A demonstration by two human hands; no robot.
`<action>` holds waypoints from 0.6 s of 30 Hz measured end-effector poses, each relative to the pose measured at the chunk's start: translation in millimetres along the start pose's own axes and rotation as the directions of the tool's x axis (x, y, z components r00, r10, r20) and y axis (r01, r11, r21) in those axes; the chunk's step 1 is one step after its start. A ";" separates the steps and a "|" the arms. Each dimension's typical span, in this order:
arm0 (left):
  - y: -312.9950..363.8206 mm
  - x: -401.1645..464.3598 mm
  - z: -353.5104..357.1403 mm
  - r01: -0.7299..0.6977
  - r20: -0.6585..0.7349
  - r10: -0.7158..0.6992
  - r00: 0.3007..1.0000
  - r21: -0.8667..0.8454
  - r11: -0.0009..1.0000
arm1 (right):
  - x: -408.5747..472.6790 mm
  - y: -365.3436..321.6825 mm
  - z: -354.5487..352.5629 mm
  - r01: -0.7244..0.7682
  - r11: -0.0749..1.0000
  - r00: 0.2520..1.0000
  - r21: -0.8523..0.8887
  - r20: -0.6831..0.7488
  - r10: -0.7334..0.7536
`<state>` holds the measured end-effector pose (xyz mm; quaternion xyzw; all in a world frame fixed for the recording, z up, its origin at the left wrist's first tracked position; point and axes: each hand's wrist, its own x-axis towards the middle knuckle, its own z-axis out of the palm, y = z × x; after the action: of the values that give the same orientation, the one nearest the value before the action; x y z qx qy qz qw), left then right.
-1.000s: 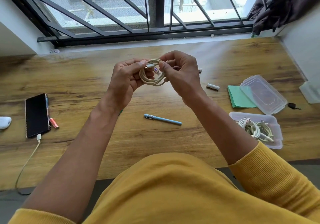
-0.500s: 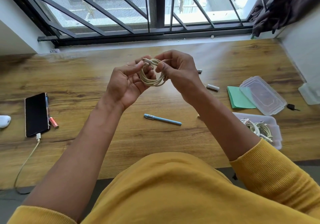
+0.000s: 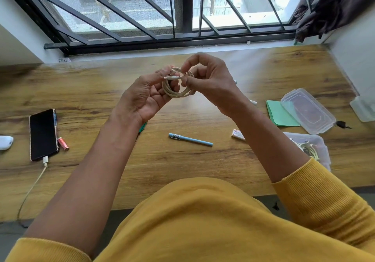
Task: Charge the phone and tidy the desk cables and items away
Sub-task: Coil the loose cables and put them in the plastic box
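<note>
Change: since the earlier frames the white plug end had been drawn across the front of the coil, and the right forearm had shifted to cover more of the box.
Left hand (image 3: 146,97): curled, holding the coiled cable (image 3: 177,86) at its left side, above the desk (image 3: 182,160).
Right hand (image 3: 211,79): fingers bent, pinching the coil's right side and the plug end.
Phone (image 3: 43,134): lay flat at the desk's left, charging cable (image 3: 34,182) plugged into its near end and trailing off the edge.
Battery (image 3: 63,143): just beside the phone's right edge.
Blue pen (image 3: 190,139): on the desk between the forearms.
Box (image 3: 316,146): at right, holding other white cables, partly hidden.
Lid (image 3: 307,110): beyond the box, overlapping green paper (image 3: 278,113).
</note>
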<state>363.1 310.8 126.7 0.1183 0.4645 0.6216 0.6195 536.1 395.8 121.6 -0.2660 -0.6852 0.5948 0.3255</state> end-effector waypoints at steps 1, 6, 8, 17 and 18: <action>0.1 0.2 0.0 -0.014 -0.003 0.014 1.000 0.032 0.999 | 0.4 0.3 -0.8 -0.006 1.000 1.000 -0.022 -0.020 0.005; 2.1 0.1 -1.0 -0.076 0.024 0.073 0.997 0.176 0.981 | -0.2 2.4 -0.4 -0.012 0.996 0.993 -0.087 -0.119 0.001; 2.7 0.9 -2.2 -0.089 0.043 0.083 0.996 0.194 0.977 | -1.5 3.7 0.5 -0.019 0.995 0.988 -0.095 -0.154 0.004; 0.1 -1.1 -10.8 -0.118 0.106 0.088 0.990 0.324 0.939 | -7.4 10.5 -2.9 -0.073 0.997 0.981 -0.031 -0.185 0.066; -1.9 -1.3 -11.3 -0.121 0.095 0.094 0.991 0.342 0.932 | -7.7 10.9 -4.4 -0.085 0.996 0.980 -0.030 -0.185 0.078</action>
<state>356.5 304.4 119.8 0.2749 0.5353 0.5579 0.5715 544.2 394.4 110.2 -0.3537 -0.6519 0.5677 0.3574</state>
